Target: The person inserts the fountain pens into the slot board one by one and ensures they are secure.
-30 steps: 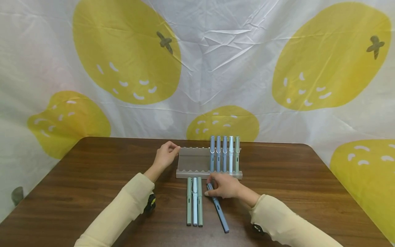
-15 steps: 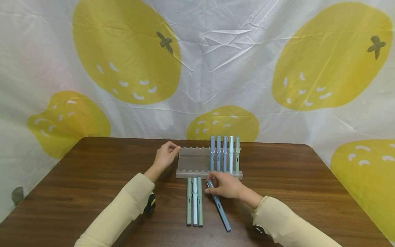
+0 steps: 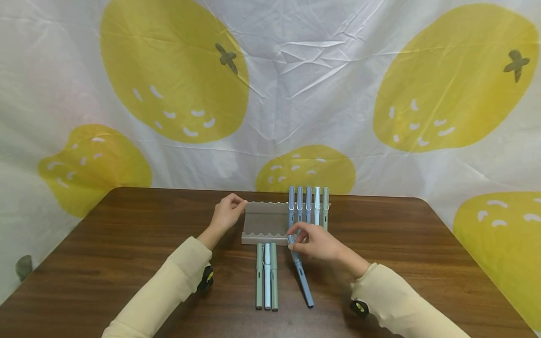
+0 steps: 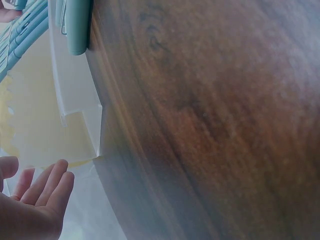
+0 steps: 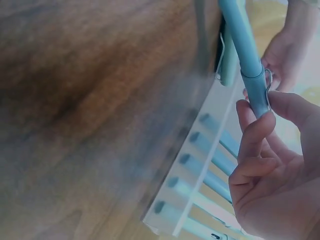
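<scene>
My right hand (image 3: pixel 314 240) pinches a blue pen (image 3: pixel 303 277) by its capped end between thumb and fingers. The pen slants, its far end toward the front of the table; the right wrist view shows the clip (image 5: pixel 269 82) beside the thumb. My left hand (image 3: pixel 227 212) holds the upper left corner of a clear, scalloped pen rack (image 3: pixel 265 220). Several pens (image 3: pixel 300 202), blue, pale blue and green, stand in the rack's right part, their lower ends partly hidden by my right hand. Left of the held pen, two green pens (image 3: pixel 259 277) flank a pale blue pen (image 3: pixel 267 277) on the table.
The brown wooden table (image 3: pixel 148 225) ends just behind the rack. A white curtain (image 3: pixel 313 108) with yellow fruit prints hangs behind it. A black band (image 3: pixel 205 279) shows at my left sleeve.
My right hand has lifted the blue pen and moved it up and slightly right, toward the rack. The left hand and rack have stayed put.
</scene>
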Motion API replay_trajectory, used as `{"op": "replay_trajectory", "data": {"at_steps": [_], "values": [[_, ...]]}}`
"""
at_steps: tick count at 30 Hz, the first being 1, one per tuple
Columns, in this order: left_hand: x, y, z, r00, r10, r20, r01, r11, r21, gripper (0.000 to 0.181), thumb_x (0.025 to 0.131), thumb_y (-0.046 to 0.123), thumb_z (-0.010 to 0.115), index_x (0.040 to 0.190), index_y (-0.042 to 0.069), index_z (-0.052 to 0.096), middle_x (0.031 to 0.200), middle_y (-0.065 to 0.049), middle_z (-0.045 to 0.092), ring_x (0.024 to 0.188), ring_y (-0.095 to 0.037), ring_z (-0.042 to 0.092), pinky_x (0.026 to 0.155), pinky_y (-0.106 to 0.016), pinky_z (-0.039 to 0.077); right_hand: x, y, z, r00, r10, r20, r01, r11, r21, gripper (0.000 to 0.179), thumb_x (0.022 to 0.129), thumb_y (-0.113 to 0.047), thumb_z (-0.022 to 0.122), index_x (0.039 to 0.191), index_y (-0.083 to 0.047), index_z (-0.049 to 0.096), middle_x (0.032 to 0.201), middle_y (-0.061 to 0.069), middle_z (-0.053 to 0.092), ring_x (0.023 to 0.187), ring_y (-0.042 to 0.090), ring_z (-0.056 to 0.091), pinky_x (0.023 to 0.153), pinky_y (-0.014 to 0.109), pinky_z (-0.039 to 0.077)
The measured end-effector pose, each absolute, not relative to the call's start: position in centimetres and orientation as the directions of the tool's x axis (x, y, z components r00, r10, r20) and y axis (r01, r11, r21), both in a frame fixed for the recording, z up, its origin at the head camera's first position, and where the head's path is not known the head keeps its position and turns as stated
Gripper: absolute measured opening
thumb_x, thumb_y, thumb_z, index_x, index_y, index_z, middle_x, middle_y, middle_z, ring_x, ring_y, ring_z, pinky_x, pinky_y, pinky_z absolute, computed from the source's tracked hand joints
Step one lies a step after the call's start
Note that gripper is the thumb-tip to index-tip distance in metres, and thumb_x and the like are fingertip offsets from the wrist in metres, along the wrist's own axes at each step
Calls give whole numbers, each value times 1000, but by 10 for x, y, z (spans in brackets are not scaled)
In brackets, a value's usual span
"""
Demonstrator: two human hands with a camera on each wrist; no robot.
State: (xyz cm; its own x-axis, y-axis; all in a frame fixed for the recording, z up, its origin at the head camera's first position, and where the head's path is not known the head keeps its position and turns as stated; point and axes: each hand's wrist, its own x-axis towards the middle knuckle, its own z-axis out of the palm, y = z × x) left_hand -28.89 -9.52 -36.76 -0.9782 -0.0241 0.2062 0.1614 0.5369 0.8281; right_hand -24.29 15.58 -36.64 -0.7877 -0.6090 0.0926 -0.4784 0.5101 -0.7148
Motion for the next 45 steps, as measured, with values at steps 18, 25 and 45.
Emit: {"op": "replay_trajectory", "data": {"at_steps": [18, 25, 45], "values": [[-291, -96, -368, -979, -20, 202, 159, 536, 829, 22, 88, 23, 54, 93, 2, 57, 86, -12, 63, 81, -23, 61, 71, -38, 45, -251, 159, -344, -826, -546, 140, -452, 493, -743, 20, 85, -16, 60, 102, -8, 52, 71, 2, 61, 44, 18, 49, 45, 32, 44], [-292, -95, -368, -977, -20, 212, 167, 541, 824, 21, 88, 22, 54, 93, 1, 58, 85, -12, 64, 80, -23, 61, 71, -38, 45, -256, 157, -335, -830, -527, 183, -467, 477, -745, 24, 85, -17, 60, 106, -9, 52, 75, 2, 62, 48, 22, 50, 46, 32, 43], [-291, -96, -369, -979, -30, 201, 151, 552, 820, 21, 88, 22, 54, 92, 2, 58, 85, -12, 64, 83, -24, 62, 73, -39, 45, -269, 145, -312, -848, -441, 294, -505, 500, -704, 25, 86, -23, 58, 108, -13, 52, 87, 6, 64, 49, 23, 52, 46, 33, 42]]}}
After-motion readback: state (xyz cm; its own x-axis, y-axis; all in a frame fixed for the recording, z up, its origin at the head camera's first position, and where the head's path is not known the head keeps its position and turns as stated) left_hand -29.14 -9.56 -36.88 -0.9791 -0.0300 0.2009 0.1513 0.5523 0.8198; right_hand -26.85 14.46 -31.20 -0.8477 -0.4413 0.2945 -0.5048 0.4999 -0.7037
